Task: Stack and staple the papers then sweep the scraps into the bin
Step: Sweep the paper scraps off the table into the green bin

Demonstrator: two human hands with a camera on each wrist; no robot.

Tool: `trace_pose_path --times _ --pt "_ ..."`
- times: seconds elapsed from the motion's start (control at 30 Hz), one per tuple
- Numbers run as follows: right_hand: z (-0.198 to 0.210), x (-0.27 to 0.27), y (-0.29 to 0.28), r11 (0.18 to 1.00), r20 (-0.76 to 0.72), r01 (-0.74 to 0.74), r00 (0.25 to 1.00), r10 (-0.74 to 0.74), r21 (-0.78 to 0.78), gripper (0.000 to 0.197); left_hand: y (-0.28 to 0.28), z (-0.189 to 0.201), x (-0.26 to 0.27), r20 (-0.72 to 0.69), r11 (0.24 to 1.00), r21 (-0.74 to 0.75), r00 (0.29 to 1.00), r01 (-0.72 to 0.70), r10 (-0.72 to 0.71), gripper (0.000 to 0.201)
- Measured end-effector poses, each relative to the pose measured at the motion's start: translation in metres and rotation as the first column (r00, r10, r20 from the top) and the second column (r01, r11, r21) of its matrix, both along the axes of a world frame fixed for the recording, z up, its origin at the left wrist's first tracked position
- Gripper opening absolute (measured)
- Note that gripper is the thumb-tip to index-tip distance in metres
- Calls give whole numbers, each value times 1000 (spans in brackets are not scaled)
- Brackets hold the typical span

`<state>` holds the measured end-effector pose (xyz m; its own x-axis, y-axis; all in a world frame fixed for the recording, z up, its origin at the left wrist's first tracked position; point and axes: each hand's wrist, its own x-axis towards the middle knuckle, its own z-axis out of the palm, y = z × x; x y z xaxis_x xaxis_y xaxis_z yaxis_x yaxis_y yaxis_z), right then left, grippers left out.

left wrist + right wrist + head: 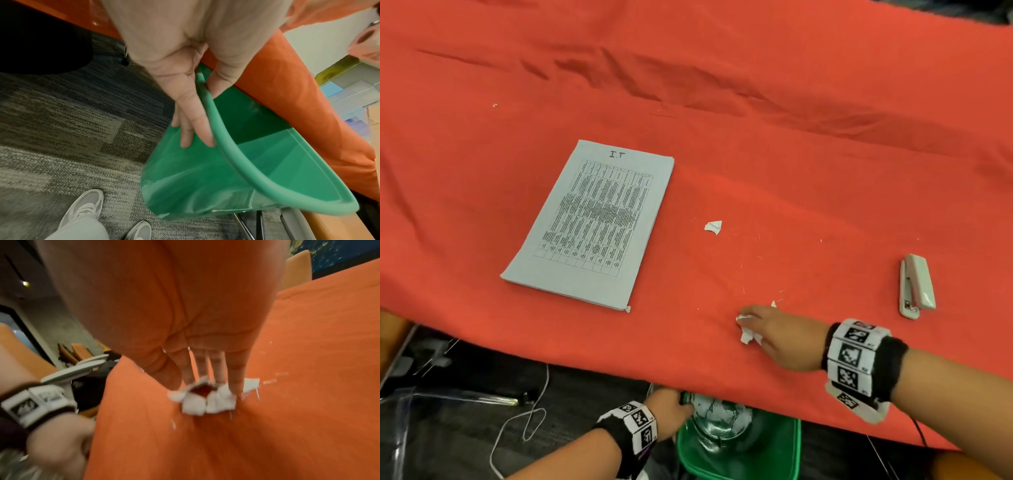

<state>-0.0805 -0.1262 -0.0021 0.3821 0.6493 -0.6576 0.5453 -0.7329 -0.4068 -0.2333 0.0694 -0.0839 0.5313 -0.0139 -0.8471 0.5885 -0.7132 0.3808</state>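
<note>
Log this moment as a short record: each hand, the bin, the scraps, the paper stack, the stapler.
left hand: grips the green bin's rim, thumb inside, fingers on the outer wall
green bin: held below the table edge
right hand: straight fingers press a cluster of scraps on the red cloth
scraps: bunched at the fingertips; one stray scrap farther up the cloth
paper stack: squared, lying flat
stapler: lying untouched beyond the right hand
</note>
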Motion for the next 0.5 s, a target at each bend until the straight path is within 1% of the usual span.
trace_pose_path --times 0.03,0.07,0.13,0.23,0.3,0.4,0.5 --pt "6 8 5 1000 -7 16 1000 -16 4 47 0 2 1 -1 1000 0 1000 7 -7 38" --pt "11 21 13 999 22 41 999 -42 26 47 0 5 1 1 1000 3 1000 16 -16 39" --pt "13 56 37 992 135 83 986 -96 97 49 0 9 2 5 999 8 999 35 -35 39" --pt "4 106 82 980 246 131 955 -166 149 51 -3 13 3 15 999 12 999 44 -45 34" --pt "-5 125 109 983 274 129 948 -161 132 54 -4 14 2 27 999 -2 998 49 -49 33" --pt "-23 131 131 994 288 99 951 -110 51 61 -3 13 0 46 999 -14 998 35 -34 38" --pt "-34 118 124 998 295 59 953 -67 36 61 -1 9 -2 46 999 -29 999 25 -23 38"
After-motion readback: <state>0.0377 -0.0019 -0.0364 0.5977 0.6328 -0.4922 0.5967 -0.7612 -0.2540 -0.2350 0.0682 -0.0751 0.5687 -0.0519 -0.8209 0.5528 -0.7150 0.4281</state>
